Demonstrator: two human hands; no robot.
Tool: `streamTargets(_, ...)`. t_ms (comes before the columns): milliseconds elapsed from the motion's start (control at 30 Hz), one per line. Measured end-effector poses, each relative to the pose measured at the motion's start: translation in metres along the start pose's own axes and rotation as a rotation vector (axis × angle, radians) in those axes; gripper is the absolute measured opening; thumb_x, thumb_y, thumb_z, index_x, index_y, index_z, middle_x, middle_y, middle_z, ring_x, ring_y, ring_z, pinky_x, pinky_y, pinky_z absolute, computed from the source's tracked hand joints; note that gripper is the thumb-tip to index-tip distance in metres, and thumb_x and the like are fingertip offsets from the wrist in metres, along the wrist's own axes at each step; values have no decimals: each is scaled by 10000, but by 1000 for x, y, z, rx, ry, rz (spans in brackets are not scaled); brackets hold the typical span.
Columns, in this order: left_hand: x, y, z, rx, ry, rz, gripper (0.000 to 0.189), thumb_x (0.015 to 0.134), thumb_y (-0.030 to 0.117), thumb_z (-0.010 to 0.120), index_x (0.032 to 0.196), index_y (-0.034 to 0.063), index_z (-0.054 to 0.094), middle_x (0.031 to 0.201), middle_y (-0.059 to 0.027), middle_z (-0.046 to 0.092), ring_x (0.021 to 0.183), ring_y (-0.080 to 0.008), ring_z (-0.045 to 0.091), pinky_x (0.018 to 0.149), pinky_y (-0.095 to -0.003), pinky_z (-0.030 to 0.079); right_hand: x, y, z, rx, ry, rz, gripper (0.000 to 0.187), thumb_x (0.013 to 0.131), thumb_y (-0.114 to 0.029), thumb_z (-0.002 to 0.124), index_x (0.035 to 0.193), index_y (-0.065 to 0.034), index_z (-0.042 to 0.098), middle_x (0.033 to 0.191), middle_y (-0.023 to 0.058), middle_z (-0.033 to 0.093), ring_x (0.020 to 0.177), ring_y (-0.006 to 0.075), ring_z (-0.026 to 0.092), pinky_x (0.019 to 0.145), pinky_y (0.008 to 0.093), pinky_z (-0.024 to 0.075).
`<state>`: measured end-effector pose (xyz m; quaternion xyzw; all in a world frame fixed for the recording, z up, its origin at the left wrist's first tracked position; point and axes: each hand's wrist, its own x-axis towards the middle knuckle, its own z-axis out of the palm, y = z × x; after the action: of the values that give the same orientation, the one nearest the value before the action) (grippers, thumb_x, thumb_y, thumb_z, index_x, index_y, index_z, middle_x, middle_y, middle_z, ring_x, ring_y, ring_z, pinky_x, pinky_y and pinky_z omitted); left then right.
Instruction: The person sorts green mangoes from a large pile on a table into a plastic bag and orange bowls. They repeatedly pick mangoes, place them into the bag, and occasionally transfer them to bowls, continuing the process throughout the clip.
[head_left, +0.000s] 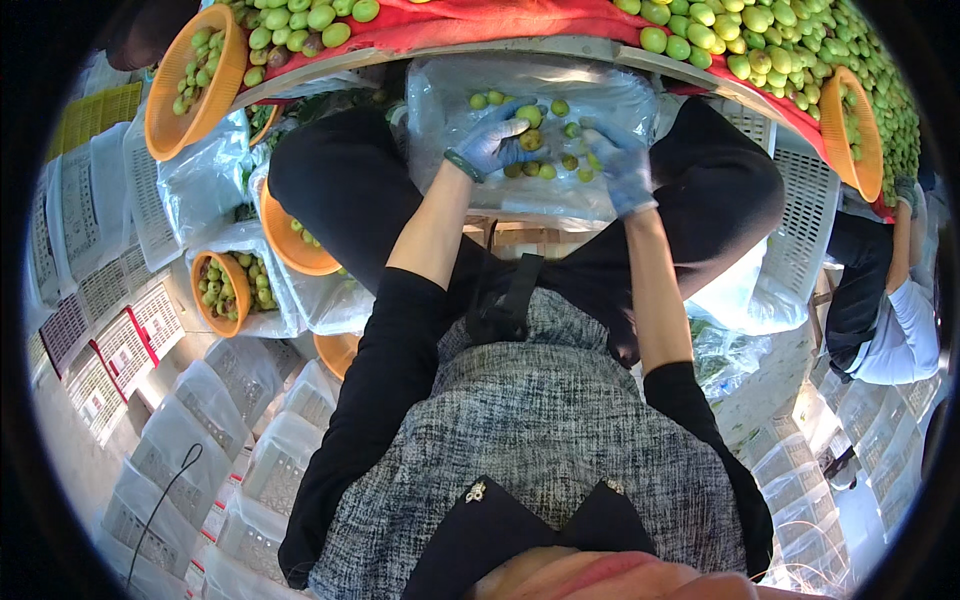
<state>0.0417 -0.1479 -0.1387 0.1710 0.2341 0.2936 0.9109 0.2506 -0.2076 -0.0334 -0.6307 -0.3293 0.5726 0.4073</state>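
Both my hands wear blue-and-white work gloves over a plastic-lined crate (450, 195) between my knees. My left hand (491, 142) has its palm turned up, with a round green fruit (529, 115) at its fingertips and a browner fruit (531, 139) against the fingers. My right hand (621, 166) is blurred, its fingers beside a small green fruit (572, 130); whether it grips one I cannot tell. Several more green and brownish fruits (547, 172) lie on the clear plastic between and below the hands.
Ahead, green fruit (757, 37) is heaped on a red cloth (480, 24). Orange plastic baskets (156, 112) with fruit stand at the left, another (862, 169) at the right. White crates (802, 217) with plastic liners surround me. A co-worker (900, 330) sits at the far right.
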Motion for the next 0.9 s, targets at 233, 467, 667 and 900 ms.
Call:
streamTargets(233, -1, -12, 6, -441, -51, 61, 316, 935, 111, 629, 1241, 59, 567, 1223, -113, 611, 1144, -281, 597, 952, -447, 542, 19, 43, 40, -431, -1, -523, 468, 783, -154, 769, 1219, -75, 620, 1018, 130, 688, 800, 235, 655, 746, 332, 538)
streamTargets(467, 3, -19, 5, -312, 57, 216, 337, 965, 239, 602, 1234, 43, 550, 1185, -147, 611, 1093, -275, 617, 909, -423, 565, 1, 4, 48, -158, 12, -266, 462, 783, -153, 786, 1191, -17, 617, 960, 85, 669, 801, 125, 623, 744, 281, 529)
streamTargets(667, -10, -3, 33, -410, -35, 67, 429, 991, 342, 538, 1276, 22, 509, 1213, -171, 598, 1115, -289, 609, 925, -428, 556, 1, -1, 50, -263, 53, -318, 407, 806, -145, 761, 1172, -21, 632, 916, 73, 675, 791, 115, 623, 741, 269, 526)
streamTargets(900, -14, 0, 40, -424, -21, 85, 435, 997, 351, 522, 1287, 27, 512, 1249, -152, 597, 1137, -276, 601, 980, -439, 513, 8, -5, 57, -304, 102, -352, 388, 791, -195, 775, 1114, -17, 655, 846, 71, 674, 734, 125, 622, 687, 276, 526)
